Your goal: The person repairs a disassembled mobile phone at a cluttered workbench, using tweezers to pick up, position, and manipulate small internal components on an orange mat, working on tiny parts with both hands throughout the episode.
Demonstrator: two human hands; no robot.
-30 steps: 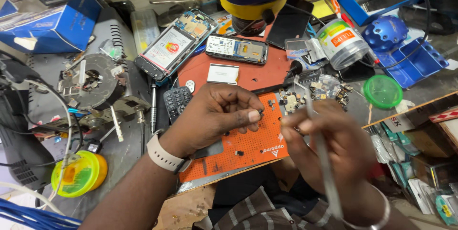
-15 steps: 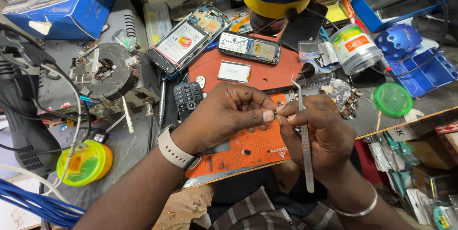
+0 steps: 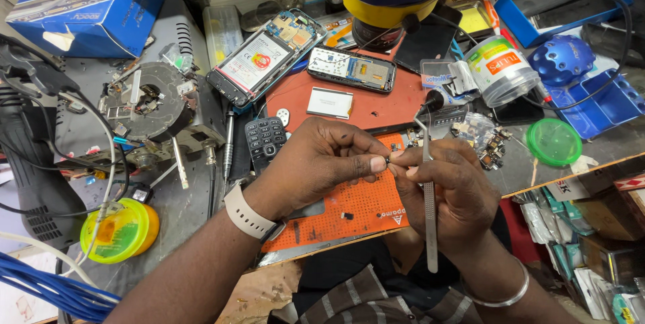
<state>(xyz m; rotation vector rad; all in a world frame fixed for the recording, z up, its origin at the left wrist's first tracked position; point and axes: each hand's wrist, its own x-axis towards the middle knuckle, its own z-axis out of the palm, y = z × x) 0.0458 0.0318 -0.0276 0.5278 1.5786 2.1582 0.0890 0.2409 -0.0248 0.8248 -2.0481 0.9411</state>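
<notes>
Cluttered grey workbench (image 3: 181,210) carries orange mat (image 3: 349,210), opened phones (image 3: 259,62).

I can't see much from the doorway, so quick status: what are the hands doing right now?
Left hand pinching a tiny part at its fingertips. Right hand holding tweezers, tips up by the part. Both over the orange mat; phone keypad beside, nothing in between.

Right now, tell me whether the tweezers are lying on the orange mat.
No, the right hand holds the tweezers upright above the orange mat.
</notes>
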